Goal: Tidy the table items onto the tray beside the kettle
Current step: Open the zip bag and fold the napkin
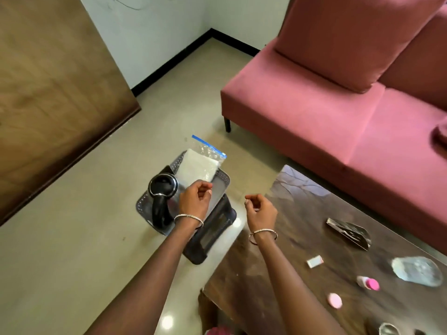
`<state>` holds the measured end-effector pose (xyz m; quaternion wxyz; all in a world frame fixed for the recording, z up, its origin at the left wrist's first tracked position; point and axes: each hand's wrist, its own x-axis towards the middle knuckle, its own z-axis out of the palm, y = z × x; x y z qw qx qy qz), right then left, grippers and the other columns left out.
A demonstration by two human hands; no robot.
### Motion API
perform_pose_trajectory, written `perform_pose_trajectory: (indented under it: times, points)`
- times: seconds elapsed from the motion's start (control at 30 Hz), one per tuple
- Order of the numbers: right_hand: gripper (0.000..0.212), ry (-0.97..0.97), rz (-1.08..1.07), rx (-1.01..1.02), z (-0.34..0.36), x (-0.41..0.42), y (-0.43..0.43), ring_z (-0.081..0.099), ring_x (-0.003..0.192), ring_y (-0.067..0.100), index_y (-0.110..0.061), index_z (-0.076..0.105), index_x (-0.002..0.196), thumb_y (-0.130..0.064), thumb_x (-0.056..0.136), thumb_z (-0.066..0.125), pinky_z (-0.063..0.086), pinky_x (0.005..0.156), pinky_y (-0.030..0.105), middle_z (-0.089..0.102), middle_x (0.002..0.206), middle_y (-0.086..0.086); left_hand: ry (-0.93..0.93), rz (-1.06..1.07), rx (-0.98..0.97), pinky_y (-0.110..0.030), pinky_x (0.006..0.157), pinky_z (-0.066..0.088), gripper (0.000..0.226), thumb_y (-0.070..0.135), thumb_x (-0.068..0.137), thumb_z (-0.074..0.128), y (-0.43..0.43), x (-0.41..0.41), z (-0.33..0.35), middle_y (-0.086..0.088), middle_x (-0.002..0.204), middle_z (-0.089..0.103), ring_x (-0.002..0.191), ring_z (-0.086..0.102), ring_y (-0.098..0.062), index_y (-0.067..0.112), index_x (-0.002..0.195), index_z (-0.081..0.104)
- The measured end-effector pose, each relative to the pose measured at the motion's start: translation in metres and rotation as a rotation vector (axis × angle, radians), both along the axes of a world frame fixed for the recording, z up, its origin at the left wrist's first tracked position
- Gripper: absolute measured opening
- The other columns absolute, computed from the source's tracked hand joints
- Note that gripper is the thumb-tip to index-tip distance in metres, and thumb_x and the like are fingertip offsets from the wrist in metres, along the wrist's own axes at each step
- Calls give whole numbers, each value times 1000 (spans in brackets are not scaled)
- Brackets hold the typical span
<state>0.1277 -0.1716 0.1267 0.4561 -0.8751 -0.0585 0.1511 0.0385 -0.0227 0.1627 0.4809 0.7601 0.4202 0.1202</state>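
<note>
A grey perforated tray [223, 178] rests on a dark stool [212, 234] beside the table. On the tray stands a steel kettle [162, 189] with a black handle. A zip bag of white grains [198, 166] lies at the tray's far end, its blue seal sticking out past the rim. My left hand [195, 201] hovers over the tray just behind the bag, fingers loosely curled, holding nothing. My right hand [260, 210] hangs at the table's left corner, fingers loosely curled and empty.
The dark marble table [302, 238] carries a dark foil packet [348, 234], a small white box [315, 261], a crumpled clear bag [417, 271], a small pink-capped bottle [367, 283] and a pink round piece [335, 300]. A pink sofa [314, 112] stands behind. A wooden door [48, 93] is at left.
</note>
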Motion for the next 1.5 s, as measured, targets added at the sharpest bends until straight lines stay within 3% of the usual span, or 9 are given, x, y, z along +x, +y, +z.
perform_pose_trajectory:
  times: [0.3, 0.43, 0.6, 0.7, 0.77, 1.0, 1.17, 1.3, 1.5]
  points:
    - [18, 216, 11, -76, -88, 100, 114, 69, 94, 23, -11, 73, 102, -21, 89, 65, 50, 82, 30, 76, 99, 8, 27, 54, -52, -28, 87, 52, 23, 7, 87, 65, 65, 58, -61, -6, 105, 72, 92, 69, -21, 10, 110, 67]
    - [36, 353, 35, -59, -135, 141, 150, 63, 90, 25, -5, 64, 122, -20, 89, 67, 53, 92, 41, 70, 103, 10, 40, 68, -33, -26, 89, 48, 25, 10, 87, 66, 66, 77, -98, -1, 111, 71, 98, 68, -20, 15, 112, 66]
    - [52, 485, 103, 42, -162, 158, 177, 56, 83, 22, -5, 53, 135, -20, 89, 72, 57, 82, 46, 62, 99, 6, 87, 67, 32, -30, 89, 49, 27, 13, 87, 65, 61, 87, -138, -2, 116, 68, 100, 66, -20, 17, 114, 63]
    - [36, 482, 80, 132, -163, 155, 184, 57, 72, 20, -3, 62, 122, -15, 90, 70, 49, 55, 29, 67, 93, 10, 110, 45, 73, -38, 90, 52, 29, 14, 87, 64, 59, 87, -146, -3, 117, 65, 103, 63, -22, 19, 116, 61]
    - [20, 457, 7, 194, -153, 150, 183, 58, 61, 15, -2, 66, 108, -10, 90, 69, 43, 48, 20, 69, 90, 13, 106, 20, 108, -42, 88, 52, 32, 13, 86, 63, 57, 84, -145, -4, 119, 63, 105, 62, -24, 19, 118, 59]
    - [7, 441, -60, 501, -59, 88, 145, 61, 49, 9, -1, 65, 84, -1, 85, 73, 51, 51, 20, 71, 67, 11, -23, -71, 365, -32, 92, 46, 46, 17, 81, 75, 38, 78, -84, -4, 121, 63, 111, 60, -24, 13, 124, 59]
    - [22, 311, -168, 469, 5, 23, 91, 65, 56, 11, -14, 62, 96, -10, 80, 77, 50, 58, 26, 76, 67, 5, -123, -107, 484, -36, 83, 54, 39, 11, 76, 79, 12, 46, -30, -2, 109, 72, 99, 68, -23, 12, 113, 67]
    - [21, 140, -202, 408, 51, -16, 53, 55, 44, 1, -22, 62, 96, -13, 82, 76, 44, 50, 13, 71, 58, -5, -198, -175, 593, -27, 72, 52, 22, 22, 82, 70, -19, 16, 3, -1, 94, 76, 81, 73, -19, 12, 101, 73]
    - [23, 49, -82, 353, 117, -56, -2, 68, 62, 16, -25, 66, 103, -12, 86, 72, 55, 63, 31, 74, 69, -9, -367, -207, 329, -30, 72, 58, 15, 6, 81, 75, -51, -18, 57, 3, 95, 77, 85, 74, -8, 11, 94, 78]
